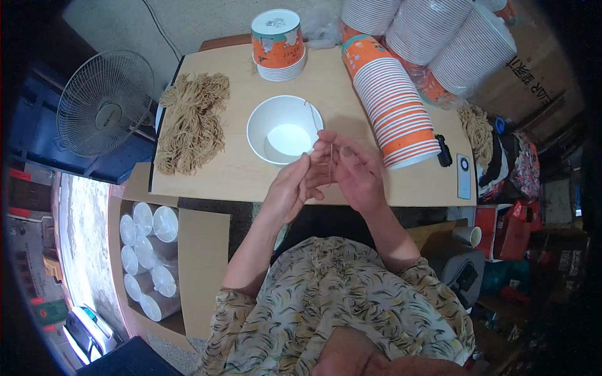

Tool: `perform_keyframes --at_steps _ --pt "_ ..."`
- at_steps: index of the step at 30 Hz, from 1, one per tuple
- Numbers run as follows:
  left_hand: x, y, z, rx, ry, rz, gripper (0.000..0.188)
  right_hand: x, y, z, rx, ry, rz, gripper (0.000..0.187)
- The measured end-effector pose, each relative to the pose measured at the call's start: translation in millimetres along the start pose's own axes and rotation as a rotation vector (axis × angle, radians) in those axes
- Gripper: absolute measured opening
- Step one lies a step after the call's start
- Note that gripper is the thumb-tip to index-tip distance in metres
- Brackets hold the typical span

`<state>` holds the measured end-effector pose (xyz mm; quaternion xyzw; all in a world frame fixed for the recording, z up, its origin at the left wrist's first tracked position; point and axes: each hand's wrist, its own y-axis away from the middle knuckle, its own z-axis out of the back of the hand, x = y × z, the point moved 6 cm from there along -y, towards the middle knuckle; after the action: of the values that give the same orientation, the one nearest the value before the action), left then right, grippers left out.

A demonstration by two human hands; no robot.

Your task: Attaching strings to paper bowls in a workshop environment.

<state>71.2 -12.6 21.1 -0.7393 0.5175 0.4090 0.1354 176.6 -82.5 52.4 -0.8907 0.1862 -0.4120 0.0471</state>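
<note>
Over the near rim of a white paper tub (257, 128), my two hands are close together. My right hand (360, 175) pinches a thin brown cord (330, 164), and one length hangs down past its fingers. Another stretch of cord lies against the tub's inner wall at the right. My left hand (290, 188) has thumb and fingers closed beside the right one, apparently on the same cord; the fingertips partly hide it. The tub stands upright with its opening toward me. To its left lies a tangled heap of tan cords (193, 125).
A short stack of upturned orange-and-white tubs (278, 47) stands behind. A long stack (395, 103) lies at the right, near a phone (463, 177) and bagged tubs (433, 31). A carton (204, 269) of wrapped tubs is at lower left, below a fan (106, 103).
</note>
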Motion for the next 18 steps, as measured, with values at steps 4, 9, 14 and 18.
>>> perform_keyframes --at_steps 4,9,14,18 --pt "15 22 24 0.07 -0.188 0.035 0.029 -6 0 12 -0.057 0.137 0.048 0.04" --pt "14 54 52 -0.232 -0.484 0.068 0.017 -24 23 48 -0.126 0.209 -0.027 0.037" --pt "19 78 72 -0.274 -0.849 -0.152 0.014 -25 39 40 -0.215 1.333 -0.081 0.028" --pt "12 75 33 -0.171 -1.148 -0.2 0.014 -27 37 -24 0.02 1.319 0.162 0.023"
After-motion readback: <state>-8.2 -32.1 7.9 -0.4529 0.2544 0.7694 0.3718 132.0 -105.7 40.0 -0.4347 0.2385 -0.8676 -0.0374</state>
